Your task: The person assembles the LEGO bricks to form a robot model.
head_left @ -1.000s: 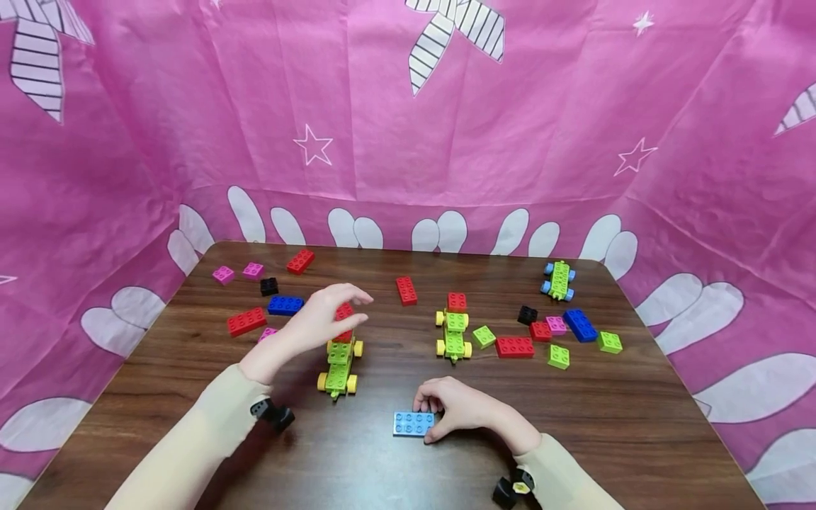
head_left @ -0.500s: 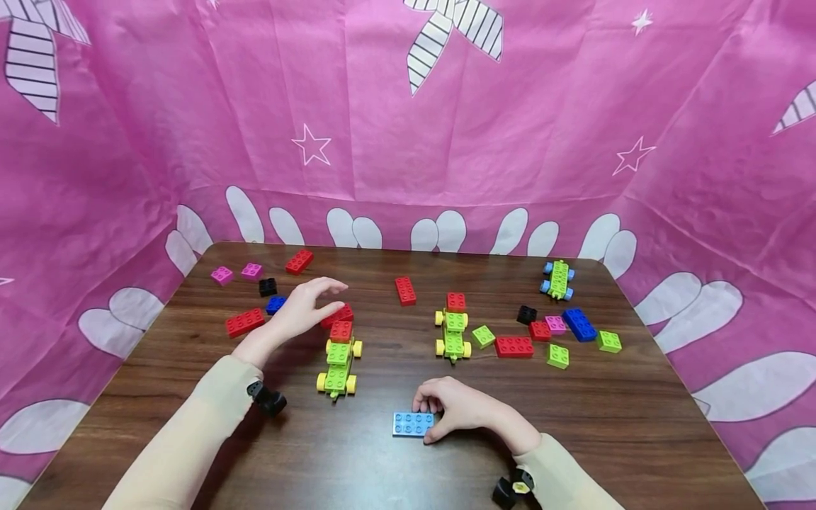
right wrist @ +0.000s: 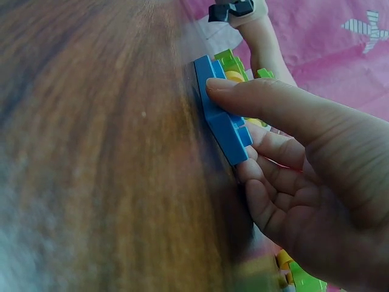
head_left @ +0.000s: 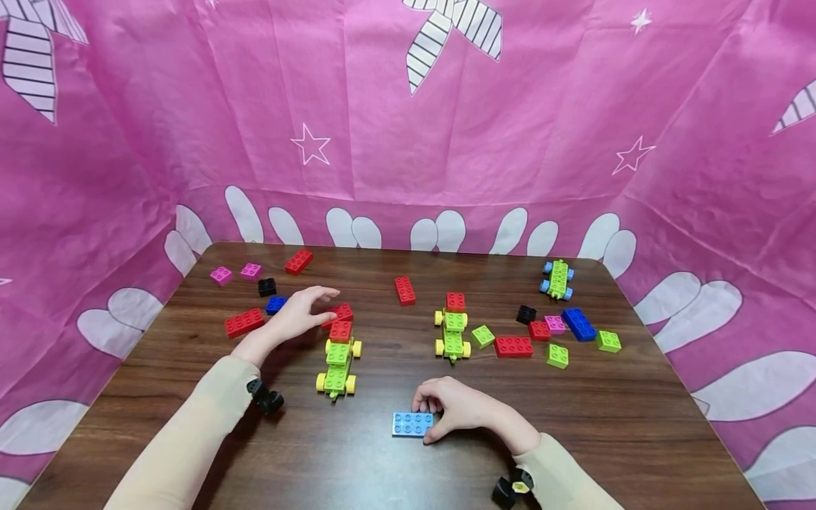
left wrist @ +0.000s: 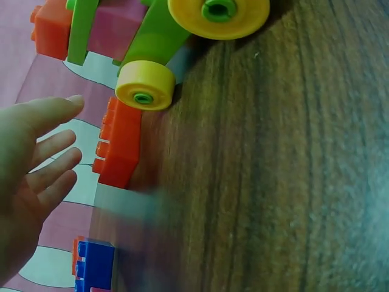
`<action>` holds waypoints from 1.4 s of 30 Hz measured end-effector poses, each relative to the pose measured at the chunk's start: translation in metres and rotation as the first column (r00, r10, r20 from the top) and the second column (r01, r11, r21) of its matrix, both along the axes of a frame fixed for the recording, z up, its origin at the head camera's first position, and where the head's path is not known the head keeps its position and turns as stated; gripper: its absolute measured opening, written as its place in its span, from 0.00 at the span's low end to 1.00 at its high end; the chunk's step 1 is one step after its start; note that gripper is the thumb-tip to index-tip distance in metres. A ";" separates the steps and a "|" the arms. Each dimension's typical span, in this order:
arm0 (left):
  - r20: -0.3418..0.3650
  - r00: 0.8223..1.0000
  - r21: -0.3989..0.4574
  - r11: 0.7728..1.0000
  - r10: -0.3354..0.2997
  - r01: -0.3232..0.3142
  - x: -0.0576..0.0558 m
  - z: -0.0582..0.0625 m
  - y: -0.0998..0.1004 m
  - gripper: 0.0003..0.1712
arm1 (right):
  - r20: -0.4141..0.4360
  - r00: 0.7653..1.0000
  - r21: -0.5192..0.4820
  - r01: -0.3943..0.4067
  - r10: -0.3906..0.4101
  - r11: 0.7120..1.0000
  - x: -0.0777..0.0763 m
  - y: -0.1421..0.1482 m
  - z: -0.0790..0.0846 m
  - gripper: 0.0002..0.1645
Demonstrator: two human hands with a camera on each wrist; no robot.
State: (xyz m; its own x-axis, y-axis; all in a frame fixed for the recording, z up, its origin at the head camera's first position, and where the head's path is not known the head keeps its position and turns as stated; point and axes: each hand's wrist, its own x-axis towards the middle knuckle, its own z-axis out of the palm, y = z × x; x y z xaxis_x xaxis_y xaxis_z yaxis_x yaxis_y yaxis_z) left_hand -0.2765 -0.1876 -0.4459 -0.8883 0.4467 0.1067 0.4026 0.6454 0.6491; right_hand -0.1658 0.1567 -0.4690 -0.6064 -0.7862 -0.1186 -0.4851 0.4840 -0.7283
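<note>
My left hand (head_left: 299, 313) hovers beside a red building brick (head_left: 341, 313), its fingers extended and holding nothing. A gap shows between the fingers and that red brick (left wrist: 121, 146) in the left wrist view. Just in front of the brick stands a lime toy car (head_left: 338, 368) with yellow wheels and a red brick (head_left: 341, 331) on its rear. My right hand (head_left: 462, 407) pinches the right end of a light blue brick (head_left: 408, 423) on the table, thumb on the near side. In the right wrist view, the thumb lies along the blue brick (right wrist: 220, 115), with curled fingers opposite.
Another lime car (head_left: 453, 336) with yellow wheels stands mid-table. A lime base with blue wheels (head_left: 558, 280) sits at the far right. Loose bricks lie left, including a blue brick (head_left: 276, 305), and right, including a long red brick (head_left: 513, 346).
My left hand has drawn back leftward from above the car's rear, then dipped slightly. The red brick behind the car has come into view. My right hand and the light blue brick stay put.
</note>
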 end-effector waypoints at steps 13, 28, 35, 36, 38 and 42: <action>0.062 0.998 -0.055 0.998 -0.023 0.026 -0.003 -0.010 0.003 0.26 | -0.014 1.000 -0.010 -0.004 0.004 1.000 0.000 -0.001 0.000 0.20; 0.089 0.996 -0.097 0.995 -0.021 0.029 -0.004 -0.013 0.003 0.26 | -0.011 1.000 -0.008 -0.003 0.003 1.000 0.000 0.000 -0.001 0.20; 0.083 0.996 -0.107 0.994 -0.012 0.021 -0.005 -0.015 0.003 0.25 | 0.003 1.000 -0.004 0.000 0.000 1.000 -0.001 0.000 0.000 0.20; 0.085 0.996 -0.106 0.994 -0.009 0.018 -0.006 -0.015 0.004 0.26 | 0.003 1.000 -0.003 0.000 0.000 1.000 -0.001 0.000 0.000 0.20; 0.085 0.996 -0.115 0.993 -0.005 0.015 -0.006 -0.016 0.005 0.26 | 0.000 1.000 -0.004 -0.001 0.001 1.000 -0.001 0.000 0.000 0.20; 0.083 0.997 -0.139 0.990 -0.001 0.013 -0.006 -0.016 0.008 0.27 | -0.002 1.000 -0.007 -0.001 0.001 1.000 0.000 0.001 -0.001 0.20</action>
State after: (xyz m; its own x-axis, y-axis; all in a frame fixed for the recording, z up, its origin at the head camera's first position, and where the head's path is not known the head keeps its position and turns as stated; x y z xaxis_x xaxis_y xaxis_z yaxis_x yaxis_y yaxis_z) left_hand -0.2828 -0.1801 -0.4615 -0.8882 0.4585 -0.0302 0.3565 0.7290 0.5843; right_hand -0.1662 0.1573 -0.4699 -0.6061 -0.7874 -0.1120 -0.4866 0.4785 -0.7309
